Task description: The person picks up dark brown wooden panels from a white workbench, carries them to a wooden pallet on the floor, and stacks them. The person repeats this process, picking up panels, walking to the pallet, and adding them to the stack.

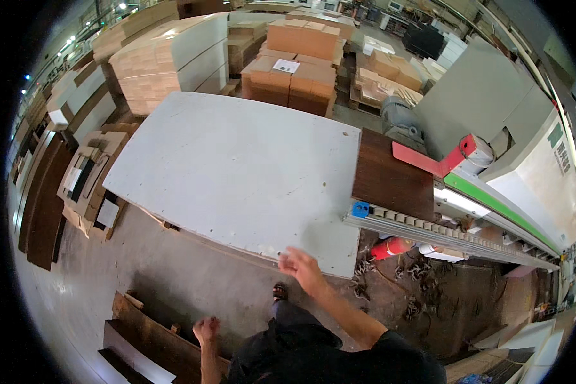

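Note:
My right hand (303, 267) hangs over the near edge of a large white board (237, 173), fingers loosely curled and holding nothing. My left hand (205, 329) is low by my side, closed into a loose fist with nothing in it. It hovers above dark brown panels (153, 339) stacked on the floor. A dark brown panel (390, 176) lies at the right end of the white board, on the roller track (441, 233) of a machine.
A grey and green machine (525, 166) with a red guard (435, 160) stands at the right. A red extinguisher (390, 246) lies under the track. Pallets of stacked boards (294, 64) fill the back. More panels (83, 185) lie at the left.

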`<state>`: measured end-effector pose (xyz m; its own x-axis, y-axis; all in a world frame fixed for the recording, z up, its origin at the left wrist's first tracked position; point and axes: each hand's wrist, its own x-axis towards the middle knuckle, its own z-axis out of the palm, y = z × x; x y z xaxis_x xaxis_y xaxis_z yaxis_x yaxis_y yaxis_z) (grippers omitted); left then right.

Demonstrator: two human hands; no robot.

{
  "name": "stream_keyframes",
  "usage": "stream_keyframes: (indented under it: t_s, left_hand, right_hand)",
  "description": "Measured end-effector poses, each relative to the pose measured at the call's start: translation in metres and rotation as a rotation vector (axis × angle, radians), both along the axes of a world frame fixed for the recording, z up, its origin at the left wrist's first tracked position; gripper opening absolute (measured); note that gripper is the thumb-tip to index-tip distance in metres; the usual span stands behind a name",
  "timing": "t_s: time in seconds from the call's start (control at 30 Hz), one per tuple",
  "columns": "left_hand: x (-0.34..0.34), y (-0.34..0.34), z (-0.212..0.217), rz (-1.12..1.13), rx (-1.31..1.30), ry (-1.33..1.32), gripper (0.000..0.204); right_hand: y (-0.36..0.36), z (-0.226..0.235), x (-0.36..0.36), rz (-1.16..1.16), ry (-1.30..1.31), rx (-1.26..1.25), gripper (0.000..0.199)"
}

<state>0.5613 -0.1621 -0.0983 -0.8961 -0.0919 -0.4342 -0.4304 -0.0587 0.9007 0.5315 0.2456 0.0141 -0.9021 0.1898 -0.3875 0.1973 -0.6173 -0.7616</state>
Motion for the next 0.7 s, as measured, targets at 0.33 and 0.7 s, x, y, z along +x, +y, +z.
stream_keyframes:
  t_s: [0.33, 0.7]
  left_hand:
    - [-0.195, 0.25, 0.181, -0.372, 0.197, 0.145, 0.049]
    - [-0.319, 0.411, 0.177, -0.777, 0.607, -0.332, 0.061]
  right_hand:
    - [0.13, 0.031, -0.136, -1.019, 0.325, -0.633, 0.059]
    - [0.043, 0.035, -0.114, -0.995, 0.147, -0.234, 0.016]
